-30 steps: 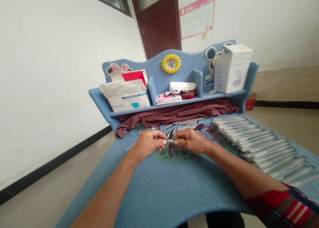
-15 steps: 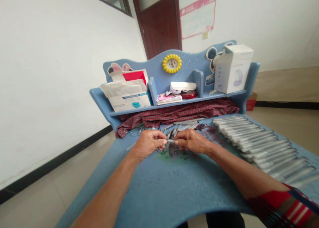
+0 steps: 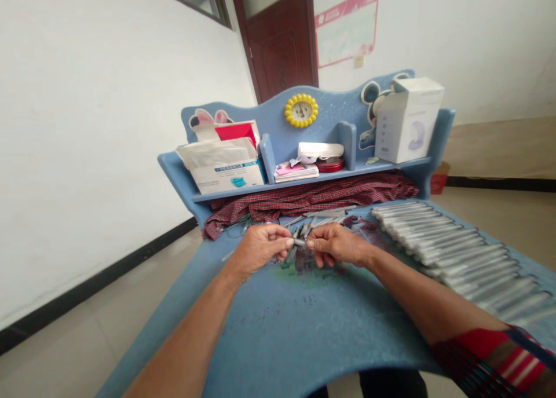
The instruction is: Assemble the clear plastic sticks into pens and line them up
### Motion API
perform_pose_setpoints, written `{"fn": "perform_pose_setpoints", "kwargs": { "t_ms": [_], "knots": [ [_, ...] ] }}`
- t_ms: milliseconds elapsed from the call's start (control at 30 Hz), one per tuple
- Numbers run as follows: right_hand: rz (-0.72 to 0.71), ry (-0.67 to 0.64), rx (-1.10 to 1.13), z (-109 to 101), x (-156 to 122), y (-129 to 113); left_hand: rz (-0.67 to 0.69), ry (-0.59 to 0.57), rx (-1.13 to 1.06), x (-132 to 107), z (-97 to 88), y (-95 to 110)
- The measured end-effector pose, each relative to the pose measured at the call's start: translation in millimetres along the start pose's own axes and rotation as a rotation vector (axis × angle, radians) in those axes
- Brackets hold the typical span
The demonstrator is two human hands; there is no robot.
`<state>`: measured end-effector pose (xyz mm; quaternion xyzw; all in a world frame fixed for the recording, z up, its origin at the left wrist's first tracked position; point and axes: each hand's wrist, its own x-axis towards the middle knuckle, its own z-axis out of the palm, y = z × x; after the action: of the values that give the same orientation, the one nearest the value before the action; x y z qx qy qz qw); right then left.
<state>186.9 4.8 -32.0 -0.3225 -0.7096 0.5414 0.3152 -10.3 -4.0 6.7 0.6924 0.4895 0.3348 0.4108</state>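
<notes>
A small metal piece (image 3: 299, 243) is pinched at either end by the fingertips of the left hand (image 3: 259, 251) and the right hand (image 3: 339, 245), above the blue desk (image 3: 278, 328). Just beyond the fingers a loose heap of grey pieces (image 3: 319, 217) is spread. Rows of silvery tubes (image 3: 456, 253) are laid out well to the right of the fingers.

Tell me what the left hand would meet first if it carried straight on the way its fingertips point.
The left hand points rightward; beyond the small grey piece both hands pinch, it would likely meet the right hand.
</notes>
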Motion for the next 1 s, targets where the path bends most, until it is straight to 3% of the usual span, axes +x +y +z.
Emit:
{"fn": "perform_pose_setpoints", "kwargs": {
  "t_ms": [233, 533, 833, 1000],
  "knots": [
    [-0.026, 0.048, 0.034, 3.6, 1.6, 2.1, -0.009, -0.067, 0.009, 0.0, -1.4, 0.6],
    [-0.041, 0.046, 0.03, 5.5, 4.4, 8.8, -0.031, -0.051, -0.035, -0.3, 3.3, 0.3],
    [0.015, -0.065, 0.101, 3.0, 0.3, 5.3, 0.024, -0.074, -0.021, -1.7, 4.4, 1.4],
    [0.081, -0.155, 0.259, 0.7, -1.0, 4.5, 0.069, -0.088, -0.015, -4.6, 4.3, 4.1]
  ]
}}
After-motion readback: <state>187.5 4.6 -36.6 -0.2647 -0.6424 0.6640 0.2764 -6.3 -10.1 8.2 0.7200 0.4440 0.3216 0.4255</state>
